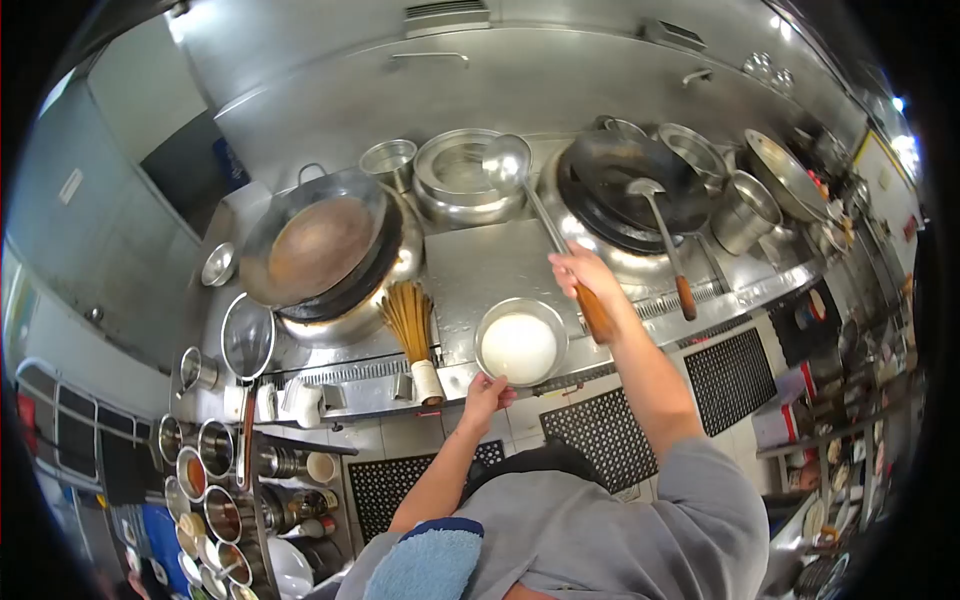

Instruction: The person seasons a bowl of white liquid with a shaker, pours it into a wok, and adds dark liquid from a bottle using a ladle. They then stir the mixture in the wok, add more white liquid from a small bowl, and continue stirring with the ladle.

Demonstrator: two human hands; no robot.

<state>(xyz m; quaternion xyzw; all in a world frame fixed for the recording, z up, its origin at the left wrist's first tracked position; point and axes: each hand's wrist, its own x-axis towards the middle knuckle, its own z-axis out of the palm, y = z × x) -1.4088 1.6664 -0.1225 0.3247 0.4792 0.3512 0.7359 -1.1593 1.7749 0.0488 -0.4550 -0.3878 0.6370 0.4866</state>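
My right hand is closed around the handle of a long metal ladle, whose wooden end sticks out below my palm. Its round bowl is above the right rim of a wide metal pot at the back of the stove. At the front edge, my left hand grips the near rim of a metal bowl that contains a white substance. Left of this bowl lies a bamboo wok brush. A second long-handled tool, a wok spatula, rests in the right wok.
A browned wok sits on the left burner, with a mesh strainer in front. Metal pots crowd the right side. Several seasoning containers stand at lower left. Perforated black mats lie on the floor.
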